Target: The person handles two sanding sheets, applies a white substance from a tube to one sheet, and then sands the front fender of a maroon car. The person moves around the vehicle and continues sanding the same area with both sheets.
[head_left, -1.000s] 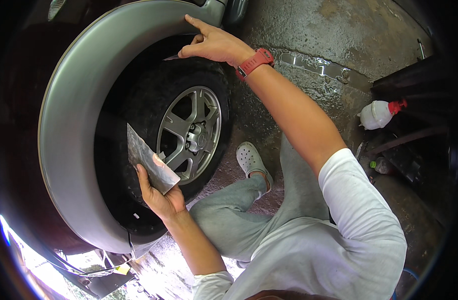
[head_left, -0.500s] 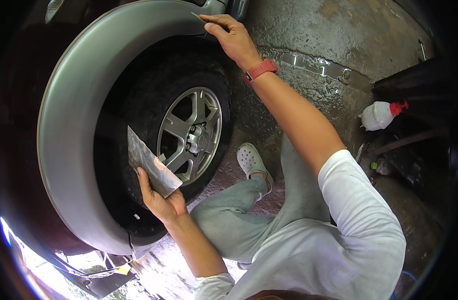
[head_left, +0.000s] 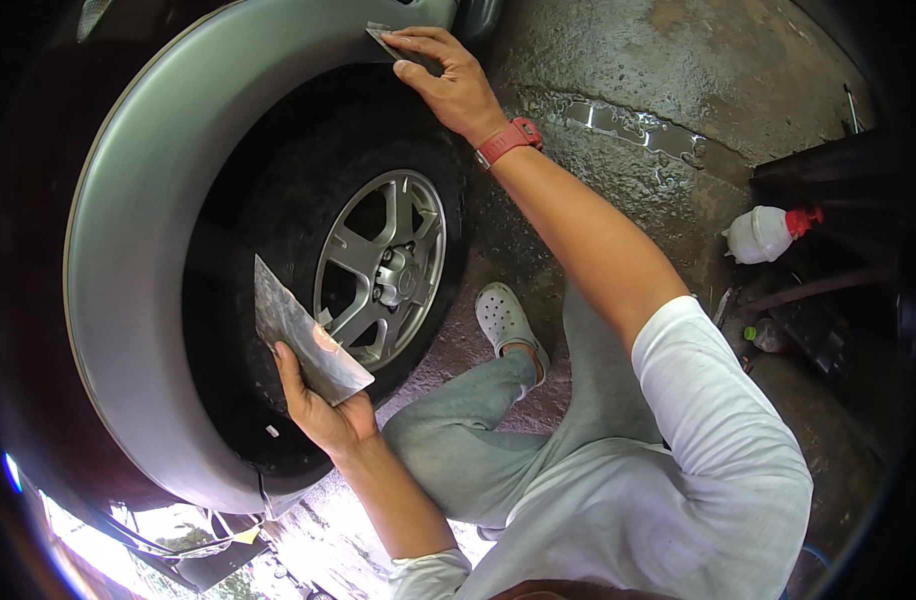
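My left hand [head_left: 328, 415] grips a flat grey metal plate [head_left: 296, 322] by its lower edge, in front of the tyre. A dab of pinkish paste [head_left: 325, 341] sits on the plate's upper face. Far ahead, my right hand [head_left: 456, 90], with a red watch on the wrist, pinches a thin dark scraper [head_left: 418, 57] between thumb and fingers. The scraper's tip lies over the upper end of the grey wheel-arch flare [head_left: 128, 230]; whether it touches the surface I cannot tell.
Inside the arch is a black tyre [head_left: 278, 190] with a silver alloy wheel [head_left: 403, 270]. The concrete floor [head_left: 668, 60] is wet. At the right lie a white bottle with a red top [head_left: 763, 235] and a green-capped bottle [head_left: 766, 334]. My foot wears a pale clog [head_left: 501, 315].
My right hand has shifted slightly left and down, and the scraper has turned to show more of its face. The plate in my left hand has barely moved.
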`<action>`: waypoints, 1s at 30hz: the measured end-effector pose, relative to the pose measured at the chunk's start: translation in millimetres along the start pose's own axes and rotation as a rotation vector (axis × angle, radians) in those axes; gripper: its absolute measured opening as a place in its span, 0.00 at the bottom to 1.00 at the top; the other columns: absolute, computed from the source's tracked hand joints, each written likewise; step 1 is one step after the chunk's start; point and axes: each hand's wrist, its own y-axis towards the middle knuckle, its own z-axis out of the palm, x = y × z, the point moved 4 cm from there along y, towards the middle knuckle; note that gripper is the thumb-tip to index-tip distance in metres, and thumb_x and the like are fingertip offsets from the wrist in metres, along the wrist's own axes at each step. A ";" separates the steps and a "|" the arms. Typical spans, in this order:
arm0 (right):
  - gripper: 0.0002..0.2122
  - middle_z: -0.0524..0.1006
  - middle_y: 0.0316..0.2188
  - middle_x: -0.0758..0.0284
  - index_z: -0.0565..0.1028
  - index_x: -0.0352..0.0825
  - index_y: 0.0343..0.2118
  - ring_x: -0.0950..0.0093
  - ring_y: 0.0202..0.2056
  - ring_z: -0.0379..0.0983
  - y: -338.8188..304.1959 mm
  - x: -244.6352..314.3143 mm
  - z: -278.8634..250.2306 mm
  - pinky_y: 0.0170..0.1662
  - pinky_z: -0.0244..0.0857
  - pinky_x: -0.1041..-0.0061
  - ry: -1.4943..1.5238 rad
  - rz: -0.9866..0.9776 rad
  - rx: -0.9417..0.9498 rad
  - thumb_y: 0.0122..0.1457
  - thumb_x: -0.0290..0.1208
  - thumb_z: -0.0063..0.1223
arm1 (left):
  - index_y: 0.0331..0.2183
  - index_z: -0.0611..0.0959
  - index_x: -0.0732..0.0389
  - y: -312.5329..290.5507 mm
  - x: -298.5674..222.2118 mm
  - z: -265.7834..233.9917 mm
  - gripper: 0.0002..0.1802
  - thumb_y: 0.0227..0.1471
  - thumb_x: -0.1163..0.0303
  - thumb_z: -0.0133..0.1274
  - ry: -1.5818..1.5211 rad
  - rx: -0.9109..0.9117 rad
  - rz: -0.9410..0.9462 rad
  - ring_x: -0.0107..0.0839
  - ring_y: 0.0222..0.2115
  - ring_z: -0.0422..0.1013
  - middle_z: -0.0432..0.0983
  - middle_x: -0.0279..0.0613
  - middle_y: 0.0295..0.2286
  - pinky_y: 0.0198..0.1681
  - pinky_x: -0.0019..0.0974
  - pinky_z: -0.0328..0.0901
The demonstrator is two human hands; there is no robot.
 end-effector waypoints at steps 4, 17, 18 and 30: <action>0.18 0.78 0.56 0.67 0.83 0.42 0.56 0.71 0.60 0.73 3.2 0.5 -4.3 0.69 0.61 0.69 0.014 0.056 0.024 0.62 0.31 0.64 | 0.54 0.81 0.64 -0.2 -0.5 -1.6 0.18 0.70 0.64 0.54 -0.007 0.012 -0.006 0.31 0.45 0.81 0.83 0.44 0.47 0.47 0.35 0.78; 0.18 0.80 0.54 0.66 0.86 0.43 0.52 0.69 0.58 0.76 10.2 -0.5 -4.6 0.65 0.66 0.69 0.033 0.033 -0.004 0.57 0.32 0.66 | 0.56 0.79 0.65 -2.9 0.3 -3.2 0.20 0.70 0.63 0.54 0.015 0.069 -0.003 0.34 0.49 0.79 0.82 0.45 0.49 0.53 0.38 0.76; 0.18 0.80 0.54 0.66 0.86 0.43 0.52 0.69 0.58 0.76 11.5 0.5 -2.6 0.65 0.66 0.69 0.023 0.021 0.004 0.57 0.32 0.66 | 0.54 0.81 0.66 -4.1 1.2 0.3 0.19 0.69 0.63 0.55 0.012 0.065 0.002 0.33 0.48 0.80 0.83 0.46 0.48 0.52 0.38 0.78; 0.19 0.79 0.55 0.76 0.86 0.52 0.51 0.71 0.62 0.70 -9.1 55.5 28.0 0.70 0.49 0.53 -0.079 -0.201 0.054 0.54 0.38 0.66 | 0.55 0.80 0.66 -1.2 4.5 3.4 0.20 0.69 0.63 0.55 0.057 0.062 0.018 0.35 0.48 0.81 0.83 0.46 0.48 0.52 0.39 0.78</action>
